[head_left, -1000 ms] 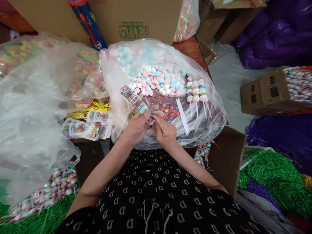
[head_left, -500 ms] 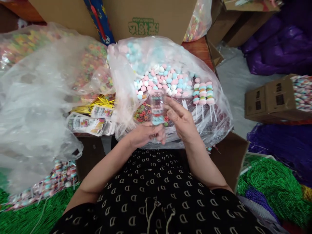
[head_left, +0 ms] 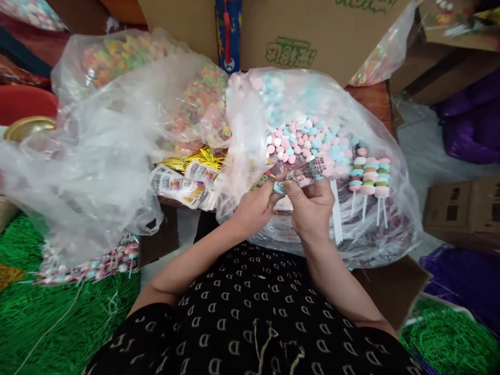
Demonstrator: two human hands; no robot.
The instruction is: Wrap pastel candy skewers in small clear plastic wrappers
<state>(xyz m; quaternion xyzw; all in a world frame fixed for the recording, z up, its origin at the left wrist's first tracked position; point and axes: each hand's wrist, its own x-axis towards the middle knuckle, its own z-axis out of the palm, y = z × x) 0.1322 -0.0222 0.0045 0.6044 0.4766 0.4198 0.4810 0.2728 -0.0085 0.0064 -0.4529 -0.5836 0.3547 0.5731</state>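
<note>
Both hands hold a candy skewer in a clear printed wrapper (head_left: 302,174), tilted up to the right over a plastic sheet. My left hand (head_left: 255,208) is closed on its lower left end. With thumb and fingers, my right hand (head_left: 312,205) grips the wrapper beside it. Pink, white and blue candies (head_left: 299,140) lie in an open plastic bag just behind the hands. Right of them rest several candy skewers (head_left: 369,177) on white sticks. A white strip (head_left: 336,211) lies beside my right wrist.
Printed cards (head_left: 175,187) and gold ties (head_left: 205,156) lie left of the hands. A bag of ring candies (head_left: 195,99) is at the back left. A cardboard box (head_left: 289,31) stands behind. Green cords (head_left: 78,317) lie low on the left.
The view has shifted left. The wrapped skewer has gone from upright and blurred to tilted rightward. My right hand, fingers extended before, has closed on it, and my hands are closer together.
</note>
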